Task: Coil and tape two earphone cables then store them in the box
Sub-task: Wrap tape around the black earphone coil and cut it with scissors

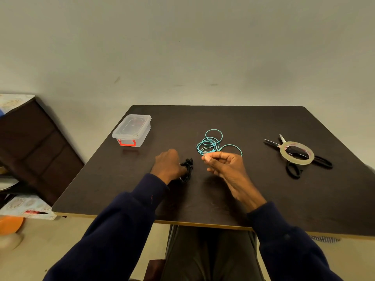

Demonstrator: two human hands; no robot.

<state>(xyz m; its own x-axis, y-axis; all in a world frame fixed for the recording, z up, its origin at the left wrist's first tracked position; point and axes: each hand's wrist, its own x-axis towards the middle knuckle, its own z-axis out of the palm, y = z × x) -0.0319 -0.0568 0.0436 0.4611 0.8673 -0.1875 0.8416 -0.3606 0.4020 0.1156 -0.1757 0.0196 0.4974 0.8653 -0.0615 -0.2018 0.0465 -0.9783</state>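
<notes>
Pinching end of thin teal cable: right hand; left hand grips bundled black cable.

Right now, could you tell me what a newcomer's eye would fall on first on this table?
The turquoise cable, loosely looped at mid-table, stands out most; the right hand pinches its end. Beside it the left hand grips a bundled black cable. A clear lidded box with a red latch sits back left, and a tape roll lies on black scissors at the right.
</notes>
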